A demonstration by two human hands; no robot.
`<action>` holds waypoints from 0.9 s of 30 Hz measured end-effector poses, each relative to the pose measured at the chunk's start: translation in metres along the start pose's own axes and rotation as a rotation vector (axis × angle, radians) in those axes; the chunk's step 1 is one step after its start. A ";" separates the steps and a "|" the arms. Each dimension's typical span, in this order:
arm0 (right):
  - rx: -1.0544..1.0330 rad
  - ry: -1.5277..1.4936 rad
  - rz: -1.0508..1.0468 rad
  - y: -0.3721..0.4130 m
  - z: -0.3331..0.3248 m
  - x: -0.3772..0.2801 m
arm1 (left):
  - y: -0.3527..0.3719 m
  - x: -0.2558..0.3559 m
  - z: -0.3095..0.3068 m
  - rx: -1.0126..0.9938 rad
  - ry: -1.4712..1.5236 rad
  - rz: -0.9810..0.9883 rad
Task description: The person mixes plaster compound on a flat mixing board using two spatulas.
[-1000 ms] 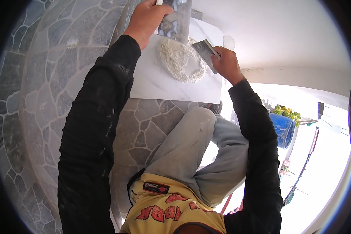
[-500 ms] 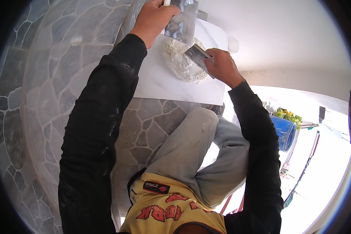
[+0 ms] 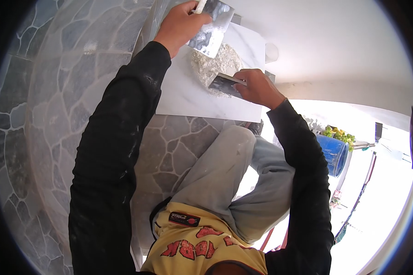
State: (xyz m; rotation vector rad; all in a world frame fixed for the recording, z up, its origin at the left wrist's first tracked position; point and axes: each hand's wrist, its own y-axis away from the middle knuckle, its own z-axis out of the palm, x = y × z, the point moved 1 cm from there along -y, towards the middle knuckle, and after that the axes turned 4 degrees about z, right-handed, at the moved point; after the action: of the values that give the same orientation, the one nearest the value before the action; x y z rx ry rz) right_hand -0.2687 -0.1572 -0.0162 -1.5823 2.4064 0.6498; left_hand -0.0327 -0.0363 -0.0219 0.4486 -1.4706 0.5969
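My left hand [image 3: 182, 24] grips the pale handle of a flat metal trowel [image 3: 214, 28], its blade smeared with wet material above the board's left part. My right hand [image 3: 258, 87] is closed on a smaller metal blade [image 3: 228, 85], held low at the near edge of a heap of whitish, crumbly mix [image 3: 209, 64]. The heap lies on a white marbled slab [image 3: 183, 98]. Where the right blade meets the heap, its edge touches or nearly touches the mix.
Grey stone-patterned flooring [image 3: 170, 151] lies under the slab and to the left. A white wall [image 3: 335, 50] rises at the upper right. A blue barrel [image 3: 332, 153] with yellow-green plants [image 3: 338, 134] stands at the right. My bent legs [image 3: 220, 169] are below the slab.
My right hand and its blade have moved down and slightly left, to the heap's near edge. The left trowel has tilted, and the heap looks more gathered, with less of a hollow.
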 end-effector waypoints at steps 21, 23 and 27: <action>0.321 -0.333 0.252 0.019 -0.081 -0.026 | 0.018 0.007 0.021 -0.120 -0.654 0.441; 0.360 -0.195 0.283 0.026 -0.095 -0.029 | 0.013 0.009 0.013 -0.072 -0.670 0.476; 0.400 -0.163 0.347 0.031 -0.095 -0.014 | 0.011 0.010 0.014 -0.111 -0.490 0.386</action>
State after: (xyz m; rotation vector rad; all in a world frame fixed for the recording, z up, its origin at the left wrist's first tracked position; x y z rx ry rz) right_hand -0.2835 -0.1783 0.0812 -0.9329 2.5045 0.3025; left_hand -0.0502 -0.0354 -0.0123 0.2288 -2.0741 0.7368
